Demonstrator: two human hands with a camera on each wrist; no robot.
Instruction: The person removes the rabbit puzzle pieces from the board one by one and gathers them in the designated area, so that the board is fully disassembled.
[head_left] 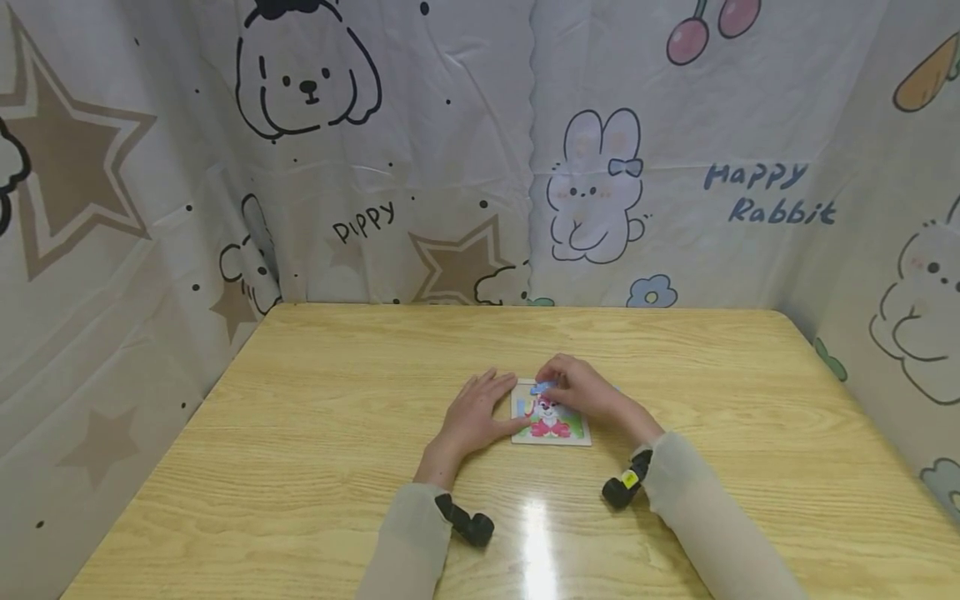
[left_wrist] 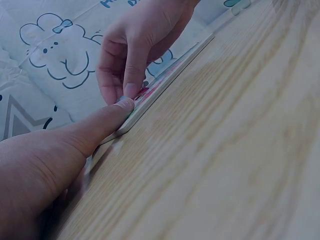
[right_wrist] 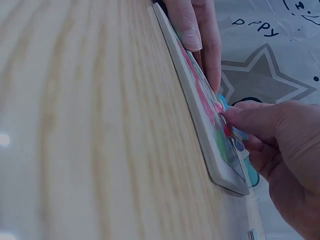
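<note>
A small square jigsaw puzzle board (head_left: 551,442) with a pink and white cartoon animal on green lies on the table, framed by a pale rim. My left hand (head_left: 477,414) rests at its left side, fingers stretched along the edge and the thumb (left_wrist: 112,117) pressing on the board's picture. Over the upper part of the board, my right hand (head_left: 583,390) pinches a blue puzzle piece (head_left: 541,388) between thumb and fingers. From the right wrist view, the piece (right_wrist: 239,135) appears tilted just at the board's surface; part of it is hidden by the fingers.
The wooden table (head_left: 337,392) reaches to a printed curtain (head_left: 450,150) at the back and sides. A small blue bit (head_left: 617,388) shows behind my right wrist, mostly hidden. Black wrist cameras (head_left: 471,528) sit on both forearms.
</note>
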